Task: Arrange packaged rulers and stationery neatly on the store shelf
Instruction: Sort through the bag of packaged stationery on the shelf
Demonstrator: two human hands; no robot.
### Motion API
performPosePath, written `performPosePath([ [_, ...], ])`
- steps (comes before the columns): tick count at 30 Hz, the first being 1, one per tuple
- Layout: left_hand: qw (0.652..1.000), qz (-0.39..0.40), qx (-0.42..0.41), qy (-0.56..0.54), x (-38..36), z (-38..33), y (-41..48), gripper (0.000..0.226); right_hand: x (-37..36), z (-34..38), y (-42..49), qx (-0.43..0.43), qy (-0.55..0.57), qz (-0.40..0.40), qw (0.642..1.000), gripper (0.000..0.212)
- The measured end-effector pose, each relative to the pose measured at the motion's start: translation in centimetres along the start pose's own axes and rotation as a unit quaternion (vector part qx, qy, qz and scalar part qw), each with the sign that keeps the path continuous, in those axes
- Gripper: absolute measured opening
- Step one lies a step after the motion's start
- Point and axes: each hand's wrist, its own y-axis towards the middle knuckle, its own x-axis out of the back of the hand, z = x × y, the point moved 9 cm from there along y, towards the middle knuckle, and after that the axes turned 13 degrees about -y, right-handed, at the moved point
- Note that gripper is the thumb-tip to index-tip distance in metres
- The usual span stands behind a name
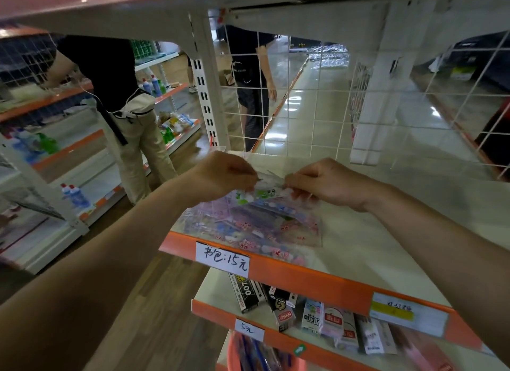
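A pile of clear packaged rulers and stationery [254,227] with colourful cartoon prints lies at the left end of the cream shelf [358,249], near its orange front edge. My left hand [226,174] pinches the far left end of the top packet [265,192], which has green frog figures on it. My right hand [325,184] pinches the same packet's right end, fingers curled under it. The packet is lifted slightly at its far edge above the pile.
A white wire grid [331,100] backs the shelf. An upper shelf [165,9] hangs close overhead. Below, a lower shelf [317,318] carries boxed stationery. Two people [118,94] stand in the aisle at the left and behind the grid. A handwritten price tag [222,259] sticks to the edge.
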Motion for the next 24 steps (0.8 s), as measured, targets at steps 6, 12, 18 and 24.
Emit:
performPosePath([
  [6,0.997,-0.003,0.048,0.053,1.7,2.9,-1.0,0.007,0.7,-4.8,2.8,-0.109,-0.225,-0.032,0.968,0.03],
  [12,0.992,-0.011,0.038,0.116,1.5,3.2,-0.9,0.011,-1.6,-4.4,6.0,-0.129,-0.263,-0.005,0.956,0.032],
  [18,0.977,-0.104,0.047,0.179,4.2,4.6,-0.3,0.035,-2.0,-3.7,7.6,-0.187,-0.343,0.069,0.918,0.02],
  [24,0.97,-0.108,0.078,0.204,4.7,6.2,0.1,0.042,-2.0,-4.5,8.5,-0.196,-0.365,0.058,0.908,0.04],
])
